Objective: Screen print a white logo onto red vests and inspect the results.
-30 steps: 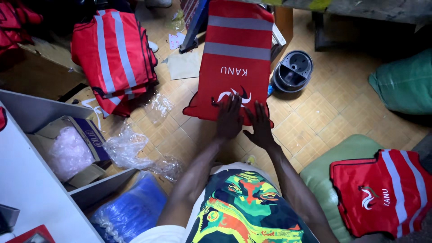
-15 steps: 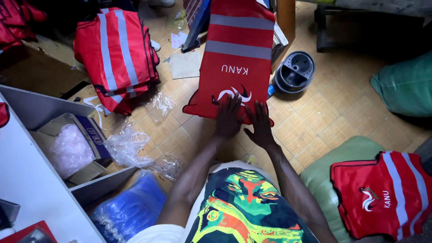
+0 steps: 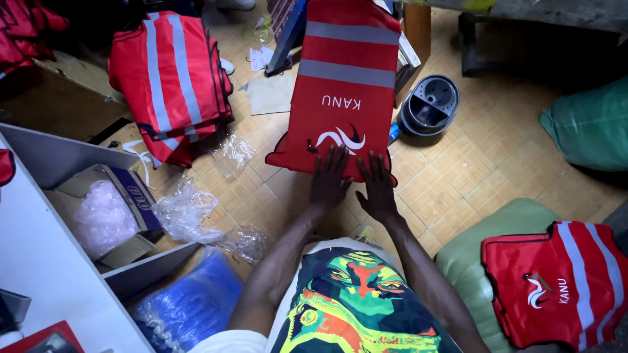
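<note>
Hands flat, we press our left hand [image 3: 329, 180] and right hand [image 3: 378, 188] on the red vest's [image 3: 345, 91] near edge. Bare floor [image 3: 471, 163] lies right.

Supporting surface is a tan parquet floor [image 3: 497, 163]. At its middle lies a folded red vest [image 3: 343, 91] with grey reflective bands; a pile of like vests [image 3: 171, 78] lies toward the far left corner, with crumpled clear plastic bags [image 3: 190, 209] and an open cardboard box [image 3: 108, 209] along the left edge. A round black container [image 3: 430, 104] sits just right of the middle vest, a green sack [image 3: 585, 127] lies at the right edge, and a blue plastic bundle [image 3: 190, 304] lies at the near left.
</note>
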